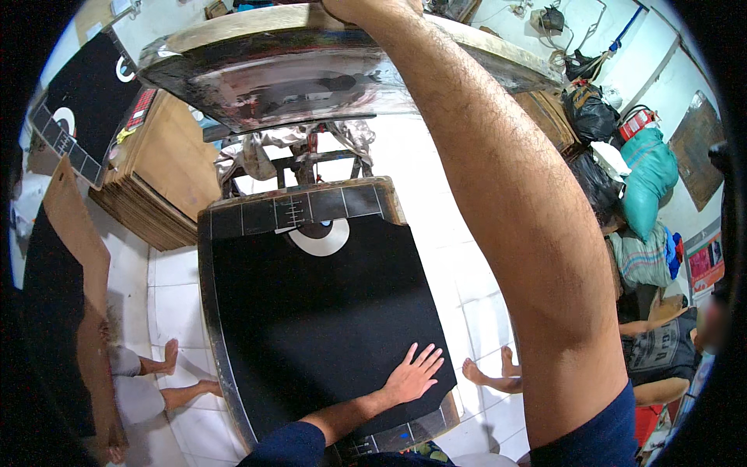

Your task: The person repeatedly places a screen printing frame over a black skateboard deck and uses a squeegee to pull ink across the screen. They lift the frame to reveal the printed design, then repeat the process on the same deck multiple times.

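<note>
A black cloth panel (311, 311) lies flat over a printing board (261, 214) with white grid marks. A white half-ring (321, 240) shows at the panel's far edge. My left hand (412, 377) rests palm down on the panel's near right part, fingers spread. Above the board's far end, a screen printing frame (311, 86) with a stained mesh is tilted up. My right arm stretches across the view to the frame's upper rim, where my right hand (372, 9) grips it. The picture's top edge cuts off part of that hand, and its fingertips are hidden.
A stack of brown boards (167, 159) stands at left, near another black-covered board (85, 101). A person's bare legs (175, 381) are left of my board. Another person in a dark shirt (661, 350) is at right, below bags (650, 179) and a red extinguisher (636, 124).
</note>
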